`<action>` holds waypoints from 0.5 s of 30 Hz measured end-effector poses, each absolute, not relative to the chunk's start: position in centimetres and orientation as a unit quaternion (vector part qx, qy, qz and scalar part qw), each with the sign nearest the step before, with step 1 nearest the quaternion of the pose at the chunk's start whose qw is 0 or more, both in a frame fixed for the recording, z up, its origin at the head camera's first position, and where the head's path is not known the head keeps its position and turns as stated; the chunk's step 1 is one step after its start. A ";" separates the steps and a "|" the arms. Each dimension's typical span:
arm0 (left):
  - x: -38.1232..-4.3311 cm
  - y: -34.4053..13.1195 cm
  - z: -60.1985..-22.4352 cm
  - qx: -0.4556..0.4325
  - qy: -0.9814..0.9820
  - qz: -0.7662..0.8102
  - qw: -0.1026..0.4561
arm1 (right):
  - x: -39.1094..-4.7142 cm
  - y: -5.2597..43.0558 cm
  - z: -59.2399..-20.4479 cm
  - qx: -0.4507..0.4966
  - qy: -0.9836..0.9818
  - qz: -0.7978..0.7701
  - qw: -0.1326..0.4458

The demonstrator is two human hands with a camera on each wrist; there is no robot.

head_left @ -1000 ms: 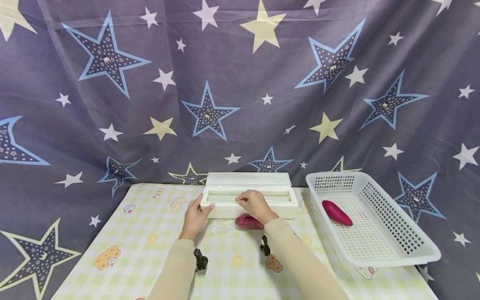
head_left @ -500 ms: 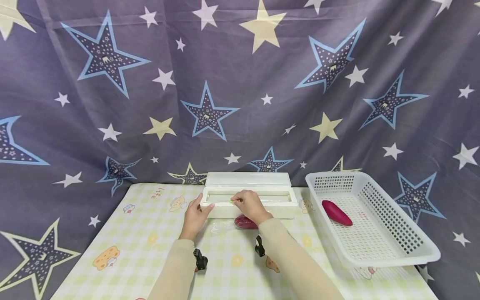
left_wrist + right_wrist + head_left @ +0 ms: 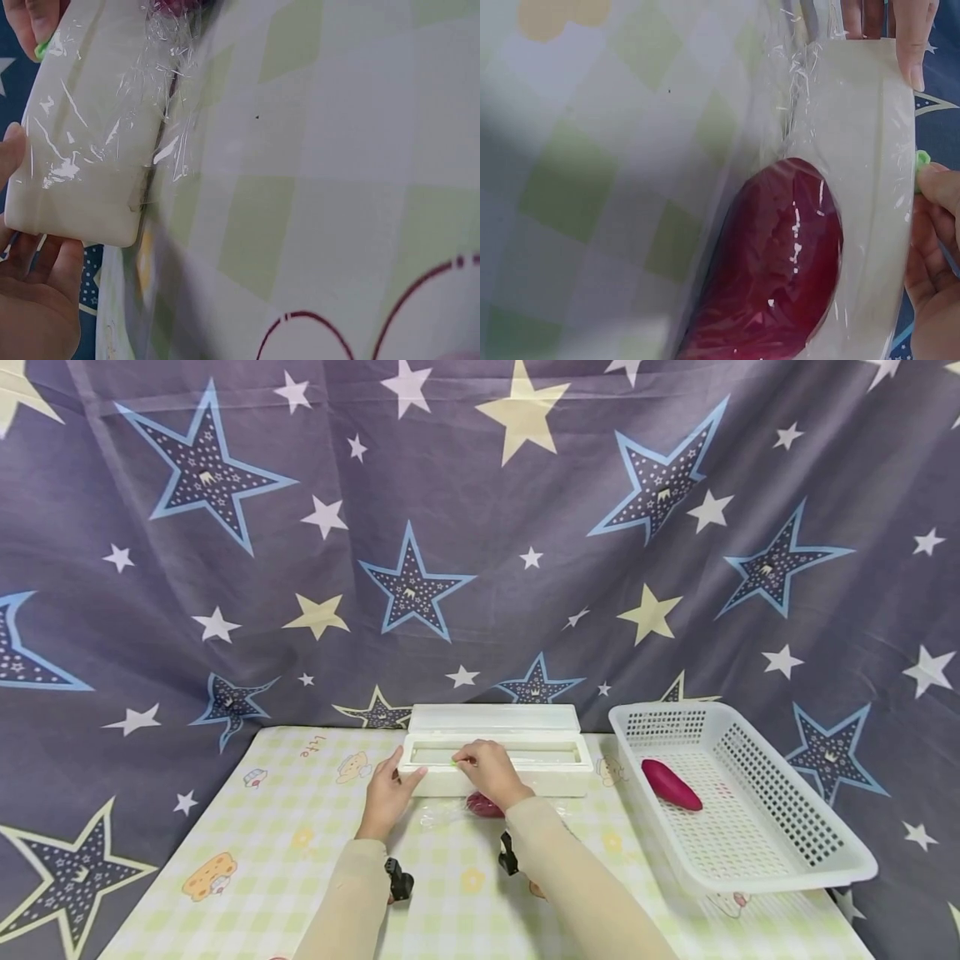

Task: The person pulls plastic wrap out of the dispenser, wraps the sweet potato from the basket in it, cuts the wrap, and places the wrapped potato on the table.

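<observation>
1. I have the right hand (image 3: pixel 487 772) pinching a green tab (image 3: pixel 922 159).
2. Left of it, the left hand (image 3: pixel 386 795) grips the white box (image 3: pixel 555 782).
3. The film-wrapped red object (image 3: pixel 776 259) lies below the right hand.

On the table (image 3: pixel 281 897), checked in pale green and white and printed with cartoon figures (image 3: pixel 208 877), yellow flowers (image 3: pixel 302 838) and the word "Life" (image 3: pixel 312 746) toward the far left corner: a long white box (image 3: pixel 555 778) along the far edge, with its lid (image 3: pixel 495 718) tipped back. Just in front of the box, a smooth, rounded dark-red object (image 3: pixel 780 262) under clear film (image 3: pixel 176 142), crinkled and spreading left of it over the table. To the right, apart from the box, a white basket (image 3: pixel 780 789) with perforated walls, set along the table's right edge.
</observation>
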State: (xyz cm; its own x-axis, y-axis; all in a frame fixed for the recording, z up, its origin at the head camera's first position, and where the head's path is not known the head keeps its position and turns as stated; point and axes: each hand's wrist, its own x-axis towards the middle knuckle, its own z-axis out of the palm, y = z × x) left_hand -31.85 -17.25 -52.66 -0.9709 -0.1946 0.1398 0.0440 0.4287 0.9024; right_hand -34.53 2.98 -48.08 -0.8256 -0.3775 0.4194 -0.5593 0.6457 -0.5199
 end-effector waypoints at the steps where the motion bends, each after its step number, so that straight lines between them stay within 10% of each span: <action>1: -31.8 -17.3 -52.7 0.045 -0.838 -0.532 0.112 | -34.5 2.9 -48.1 0.261 -0.897 0.330 0.137; 15: -31.9 -17.4 -52.7 0.042 -0.835 -0.538 0.111 | -34.3 1.6 -47.8 0.257 -0.903 0.314 0.140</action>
